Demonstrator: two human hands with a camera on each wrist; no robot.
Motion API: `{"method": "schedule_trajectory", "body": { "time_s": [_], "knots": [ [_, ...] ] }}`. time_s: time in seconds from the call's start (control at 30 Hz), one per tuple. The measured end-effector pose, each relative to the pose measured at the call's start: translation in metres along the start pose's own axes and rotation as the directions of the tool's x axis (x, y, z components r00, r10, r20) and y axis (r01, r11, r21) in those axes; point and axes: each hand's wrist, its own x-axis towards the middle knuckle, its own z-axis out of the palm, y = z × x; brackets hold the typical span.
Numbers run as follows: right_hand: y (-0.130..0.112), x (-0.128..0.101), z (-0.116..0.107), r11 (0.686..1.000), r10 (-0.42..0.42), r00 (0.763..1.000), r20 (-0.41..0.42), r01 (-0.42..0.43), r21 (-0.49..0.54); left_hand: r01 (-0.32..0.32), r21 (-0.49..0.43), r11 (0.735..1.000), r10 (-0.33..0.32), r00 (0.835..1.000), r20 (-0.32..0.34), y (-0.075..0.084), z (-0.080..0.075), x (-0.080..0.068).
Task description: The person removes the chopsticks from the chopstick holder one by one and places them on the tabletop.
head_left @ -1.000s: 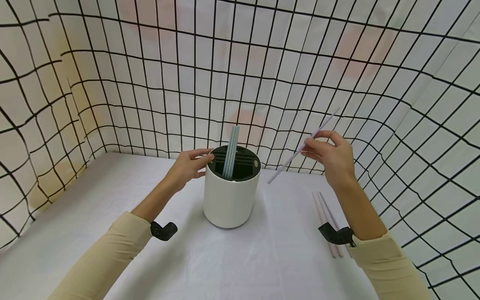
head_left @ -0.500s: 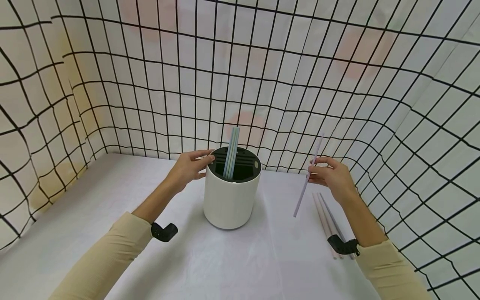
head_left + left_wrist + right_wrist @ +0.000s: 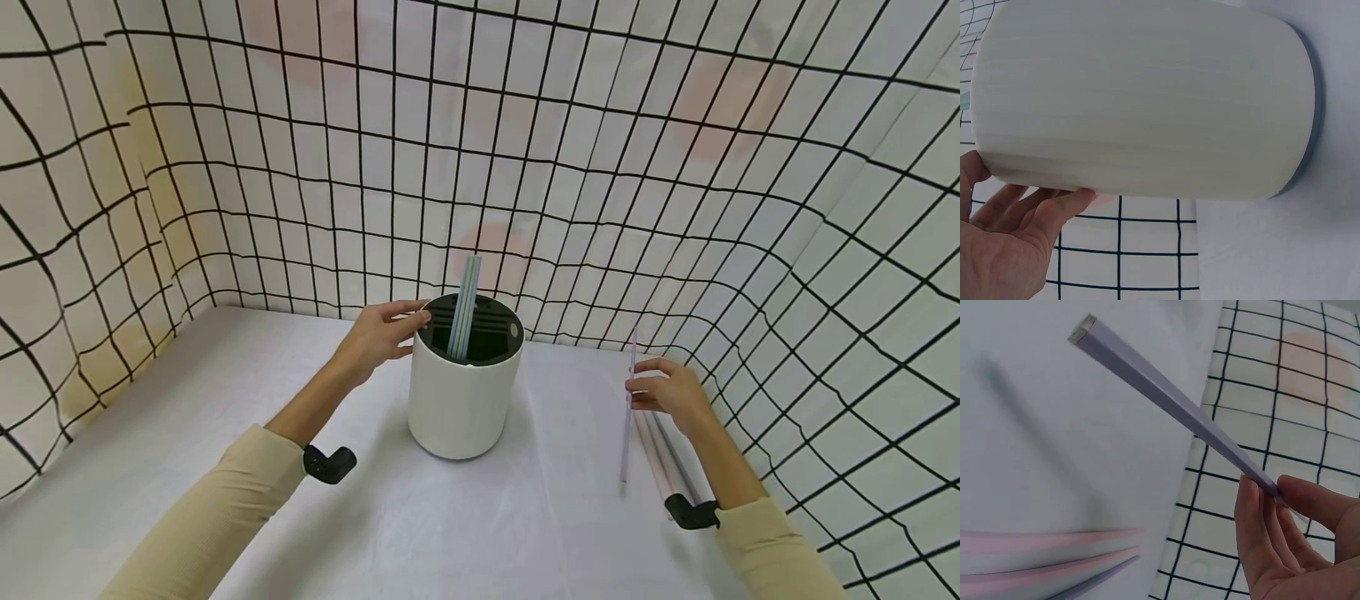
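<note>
Landmark: white cylindrical holder (image 3: 463,392), upright on white tabletop (image 3: 225,433). L hand (image 3: 377,335) at holder's left rim; fingers straight, resting against wall, nothing grasped. Pale blue sticks (image 3: 463,305) stand inside holder, tops above rim. R hand (image 3: 670,393) well right of holder, fingertips pinching lilac stick (image 3: 627,408) near upper end; stick approx. vertical, lower end close to tabletop. Pink/lilac sticks (image 3: 660,454) lie flat on tabletop just right of held stick.
</note>
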Motion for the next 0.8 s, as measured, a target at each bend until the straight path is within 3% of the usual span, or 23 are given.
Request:
{"method": "schedule_trajectory", "body": {
  "time_s": [0.8],
  "knots": [
    [0.063, 0.01, 0.004, 0.983, 0.162, 0.986, 0.025, -0.16, -0.09, 0.009, -0.004, 1.0, -0.009, 1.0, -0.01, 0.0, 0.0, 0.0]
  ]
}}
